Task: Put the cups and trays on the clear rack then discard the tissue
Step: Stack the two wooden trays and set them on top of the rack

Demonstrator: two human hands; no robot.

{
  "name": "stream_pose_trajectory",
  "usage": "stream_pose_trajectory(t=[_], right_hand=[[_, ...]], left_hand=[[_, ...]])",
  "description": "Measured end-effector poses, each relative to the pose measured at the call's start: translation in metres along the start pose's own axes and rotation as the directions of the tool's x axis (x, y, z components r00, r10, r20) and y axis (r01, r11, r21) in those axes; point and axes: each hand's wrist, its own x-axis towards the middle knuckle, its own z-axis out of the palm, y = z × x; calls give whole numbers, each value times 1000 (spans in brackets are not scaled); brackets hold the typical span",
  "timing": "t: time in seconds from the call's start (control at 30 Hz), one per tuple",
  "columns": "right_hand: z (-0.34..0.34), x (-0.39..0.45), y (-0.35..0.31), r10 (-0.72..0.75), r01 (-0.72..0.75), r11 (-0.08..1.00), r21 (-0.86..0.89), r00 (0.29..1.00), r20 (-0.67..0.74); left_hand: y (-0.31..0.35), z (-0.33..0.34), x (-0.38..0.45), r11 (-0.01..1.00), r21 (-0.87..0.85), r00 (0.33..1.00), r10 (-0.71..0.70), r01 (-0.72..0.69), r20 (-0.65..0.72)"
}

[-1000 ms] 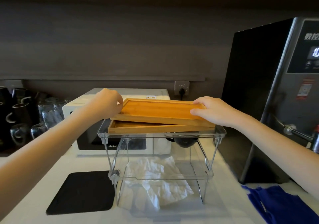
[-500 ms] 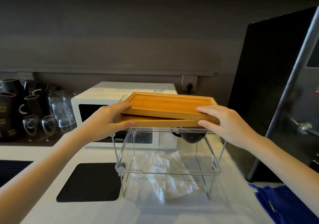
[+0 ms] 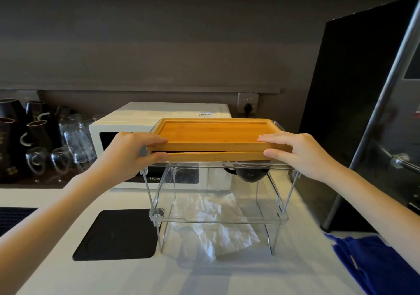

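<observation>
Dark cup (image 3: 248, 173) half hidden under lower tray (image 3: 216, 156) (handle perhaps left).

Looks like an office pantry or break room: white microwave (image 3: 159, 121) at 12 o'clock, glasses (image 3: 77, 142) at 10, steel water boiler (image 3: 386, 117) at 2.

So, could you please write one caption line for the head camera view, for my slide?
Left hand and right hand square two stacked bamboo trays on the clear rack; crumpled tissue lies beneath.

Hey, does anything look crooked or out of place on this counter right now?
Yes. The upper bamboo tray sits skewed on the lower bamboo tray atop the clear plastic rack. A crumpled white tissue lies underneath.
</observation>
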Motion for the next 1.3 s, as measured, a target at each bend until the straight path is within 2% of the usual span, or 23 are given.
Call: stream_pose_trajectory(t=[0.27,0.43,0.53,0.63,0.9,1.07,1.3], right_hand=[[0,0,2,6,-4,998,55,999,-34],[-2,-2,5,-6,6,1000,-3,999,-43],[-9,-4,12,33,-45,995,-95,991,-127],[-18,-8,20,84,-107,987,-119,980,-181],[-15,-15,18,139,-133,990,41,954,-265],[-11,-14,13,200,-170,978,121,928,-315],[-8,-18,8,211,-163,973,165,918,-336]], left_hand=[[10,-2,-3,999,19,996,-26,27,-82],[10,-1,-4,999,13,992,-37,38,-119],[3,-1,-7,990,50,978,-125,135,-166],[-3,-1,-9,968,-28,952,-249,248,-178],[1,9,-5,926,-196,911,-361,323,-202],[0,14,1,922,-174,900,-379,347,-215],[-5,19,-1,946,-168,906,-316,278,-282]])
